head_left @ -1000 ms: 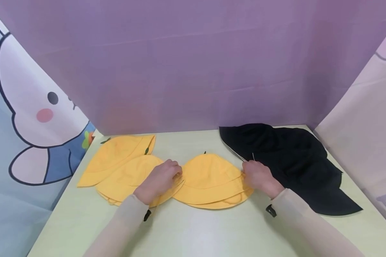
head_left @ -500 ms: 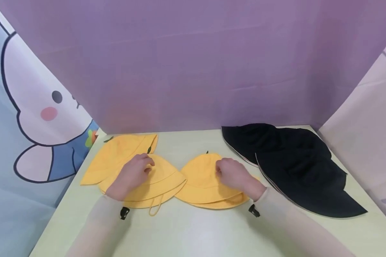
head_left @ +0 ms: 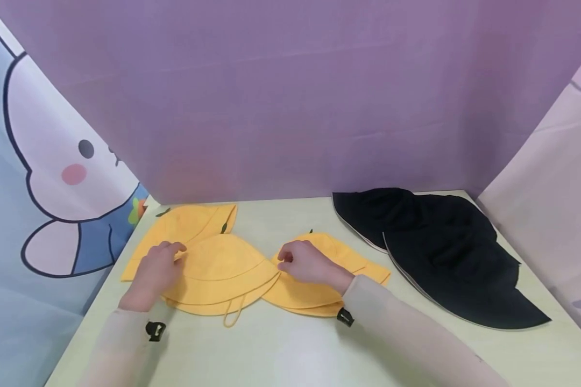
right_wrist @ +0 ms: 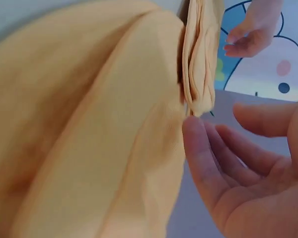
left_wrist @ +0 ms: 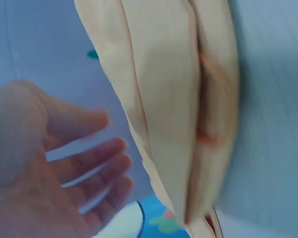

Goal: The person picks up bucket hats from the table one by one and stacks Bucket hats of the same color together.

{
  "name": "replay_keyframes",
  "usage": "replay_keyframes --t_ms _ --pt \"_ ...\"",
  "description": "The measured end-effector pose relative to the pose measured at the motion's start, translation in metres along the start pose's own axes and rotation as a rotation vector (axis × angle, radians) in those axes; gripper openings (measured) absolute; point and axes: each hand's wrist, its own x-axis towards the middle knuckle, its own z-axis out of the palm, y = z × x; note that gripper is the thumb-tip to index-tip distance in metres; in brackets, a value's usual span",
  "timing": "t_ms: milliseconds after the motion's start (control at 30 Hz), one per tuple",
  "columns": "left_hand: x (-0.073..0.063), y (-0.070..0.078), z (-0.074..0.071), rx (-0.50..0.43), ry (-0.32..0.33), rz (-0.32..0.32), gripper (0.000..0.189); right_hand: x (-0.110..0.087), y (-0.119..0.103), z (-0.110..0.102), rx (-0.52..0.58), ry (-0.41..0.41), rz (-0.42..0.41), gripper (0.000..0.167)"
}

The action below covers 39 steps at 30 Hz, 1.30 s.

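Observation:
Three flattened yellow hats with green leaf tabs lie on the table. The back-left yellow hat (head_left: 186, 217) is partly covered by the front-left yellow hat (head_left: 222, 263), whose thin cord loop (head_left: 231, 321) hangs out below the brim. My left hand (head_left: 157, 271) hovers at that front hat's left side, fingers loosely spread and holding nothing in the left wrist view. Over the right yellow hat (head_left: 339, 250) is my right hand (head_left: 305, 262), hiding part of it. In the right wrist view its thumb stands apart from the fingers (right_wrist: 196, 144), close to the hats' meeting edges; contact is unclear.
Two black hats, the rear black hat (head_left: 373, 212) and the front black hat (head_left: 465, 279), overlap on the right of the table (head_left: 290, 355). A purple curtain (head_left: 290, 107) stands behind, with a printed rabbit curtain (head_left: 53, 161) on the left.
Both hands have moved left. The left hand has let go of the front-left hat's brim and cord; the right hand has left the front black hat's edge and passed over the right yellow hat.

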Motion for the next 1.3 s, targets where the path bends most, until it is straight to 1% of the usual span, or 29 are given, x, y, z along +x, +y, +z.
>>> replay_keyframes --t_ms 67,133,233,333,500,600,733,833,967,1100,1300 --pt "-0.003 -0.010 -0.002 0.022 -0.040 -0.044 0.030 0.005 0.001 0.006 0.025 0.024 0.010 0.019" --pt "-0.005 -0.019 -0.005 0.023 -0.083 -0.082 0.031 0.009 0.003 0.011 0.044 0.036 0.037 0.017" --pt "-0.008 -0.028 -0.007 -0.017 -0.136 -0.114 0.031 0.012 0.005 0.015 0.055 0.045 0.060 0.016" --pt "-0.010 -0.032 -0.008 -0.069 -0.158 -0.126 0.030 0.014 0.005 0.017 0.074 0.051 0.068 0.015" --pt "-0.013 -0.036 -0.008 -0.106 -0.157 -0.138 0.027 0.018 0.003 0.023 0.181 0.029 0.097 0.016" --pt "-0.012 -0.037 -0.009 -0.110 -0.164 -0.140 0.026 0.020 0.001 0.025 0.271 0.021 0.153 0.018" --pt "-0.010 -0.036 -0.010 -0.126 -0.157 -0.136 0.023 0.020 0.000 0.028 0.347 0.041 0.215 0.020" --pt "-0.009 -0.035 -0.011 -0.157 -0.154 -0.143 0.021 0.020 0.000 0.030 0.349 0.068 0.234 0.017" --pt "-0.010 -0.033 -0.014 -0.199 -0.165 -0.151 0.018 0.018 0.002 0.029 0.347 0.095 0.234 0.012" --pt "-0.011 -0.029 -0.018 -0.205 -0.154 -0.113 0.017 0.016 0.003 0.026 0.356 0.111 0.227 0.011" --pt "-0.012 -0.024 -0.031 -0.179 -0.136 -0.066 0.016 0.010 0.001 0.018 0.361 0.102 0.208 0.014"
